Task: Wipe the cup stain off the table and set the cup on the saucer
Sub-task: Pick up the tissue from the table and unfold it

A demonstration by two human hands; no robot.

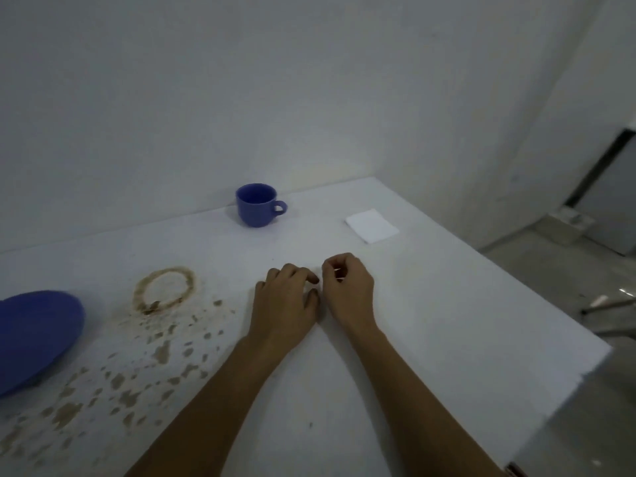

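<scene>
A blue cup (256, 204) stands upright near the wall at the back of the white table (430, 304), handle to the right. A blue saucer (34, 335) lies at the left edge of view. Between them is a brown ring stain (164, 289), with brown splatter (137, 373) trailing toward me. A folded white napkin (371, 225) lies at the back right. My left hand (285, 301) rests palm down in the middle of the table, fingers slightly spread. My right hand (347, 287) is beside it, fingers curled in, holding nothing.
A white wall runs close behind the table. The table's right edge (550, 294) drops to a grey floor, where a small box (564, 225) and a dark door frame (599, 170) stand.
</scene>
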